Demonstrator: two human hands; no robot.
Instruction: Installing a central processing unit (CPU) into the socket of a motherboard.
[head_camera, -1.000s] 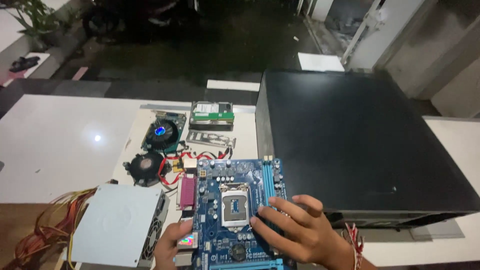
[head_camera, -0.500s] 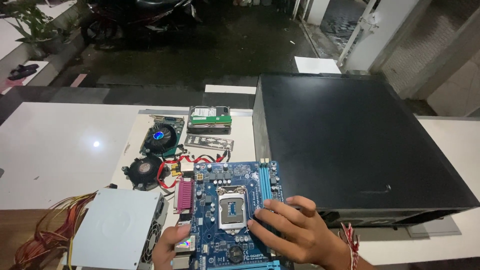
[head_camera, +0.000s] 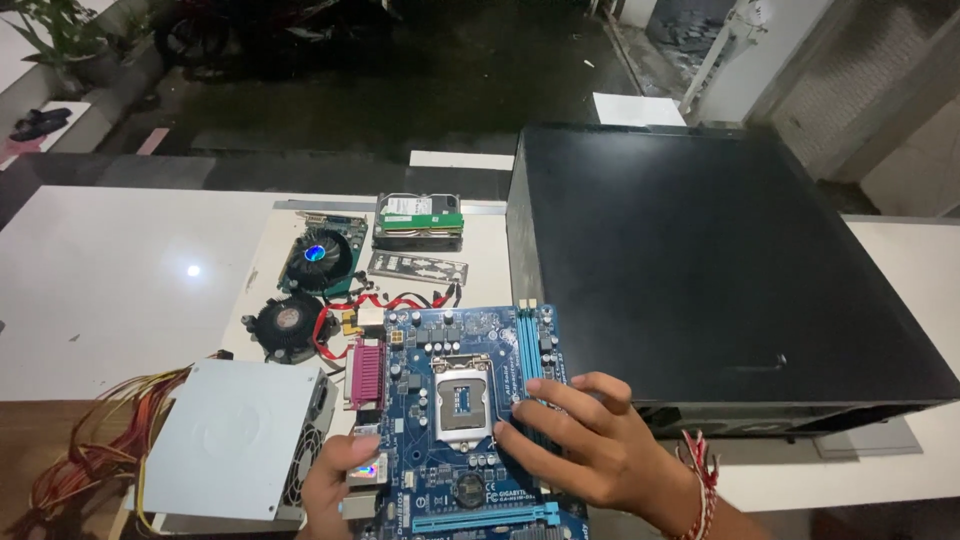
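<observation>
1. Far left, lower frame: bundle of orange/yellow cables (head_camera: 85, 450) fanning off the grey power supply box (head_camera: 235, 445), which lies flat on the white table (head_camera: 110, 290).
2. Above the PSU box: round black cooler fan (head_camera: 287, 325); green graphics card w/ blue fan (head_camera: 318, 255) upper-left of centre. A hard drive (head_camera: 418, 220) and a metal I/O plate (head_camera: 417, 267) sit just right of the card.
3. Left hand (head_camera: 335, 490), bottom centre-left: fingers curled on the left edge of the blue motherboard (head_camera: 460, 420), thumb over the port block; gripping that edge.
4. Motherboard lies flat, bottom centre, long axis running bottom-to-top of frame, empty CPU socket in the middle, between the 2 hands.
5. Right hand (head_camera: 590, 450): fingers spread, pressing down on the board's right side by the RAM slots; resting on it, not clenched. Both hands are on the board.
6. Right: big black PC case (head_camera: 720, 270) on its side, just beside the board's right edge.
</observation>
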